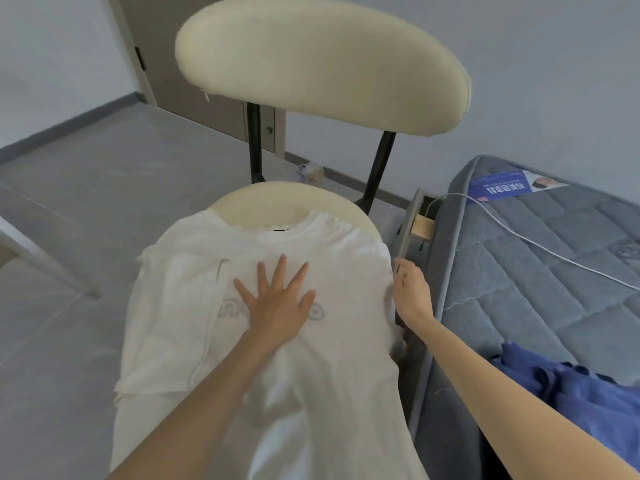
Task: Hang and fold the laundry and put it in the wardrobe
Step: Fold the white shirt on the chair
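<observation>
Head view: the shirt (341,344) lies spread over the chair (322,64) seat, with its neck toward the backrest. The left grip (277,303) presses flat on the shirt's chest, fingers straight and splayed, holding nothing. The right grip (412,289) has its fingers curled, pinching the shirt's right edge beside the bed (519,271).

Cream padded chair (322,64) at centre; grey quilted mattress (536,289) at right, crossed by a white cable (554,252); brown door (180,64) upper left.
</observation>
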Motion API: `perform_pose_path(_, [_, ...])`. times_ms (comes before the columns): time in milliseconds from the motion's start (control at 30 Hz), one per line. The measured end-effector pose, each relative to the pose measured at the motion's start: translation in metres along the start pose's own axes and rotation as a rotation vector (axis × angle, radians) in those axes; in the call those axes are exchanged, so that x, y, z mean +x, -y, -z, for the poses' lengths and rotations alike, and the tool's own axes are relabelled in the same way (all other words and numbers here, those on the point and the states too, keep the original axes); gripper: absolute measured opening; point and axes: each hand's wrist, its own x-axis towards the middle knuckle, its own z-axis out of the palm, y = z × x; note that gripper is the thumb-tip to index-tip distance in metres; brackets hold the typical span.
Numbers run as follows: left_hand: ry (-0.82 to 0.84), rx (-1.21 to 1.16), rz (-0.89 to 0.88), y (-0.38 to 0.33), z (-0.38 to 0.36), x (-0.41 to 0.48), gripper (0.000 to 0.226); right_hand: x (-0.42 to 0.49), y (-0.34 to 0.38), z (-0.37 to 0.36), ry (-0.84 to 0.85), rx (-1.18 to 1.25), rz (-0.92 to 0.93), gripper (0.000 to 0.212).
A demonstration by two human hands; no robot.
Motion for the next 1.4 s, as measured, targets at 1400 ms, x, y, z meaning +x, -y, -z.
perform_pose_path(1400, [0.333, 0.144, 0.034, -0.015, 0.040, 0.008, 0.060, 0.029, 0.050, 0.137, 0.541, -0.633, 0.278, 0.023])
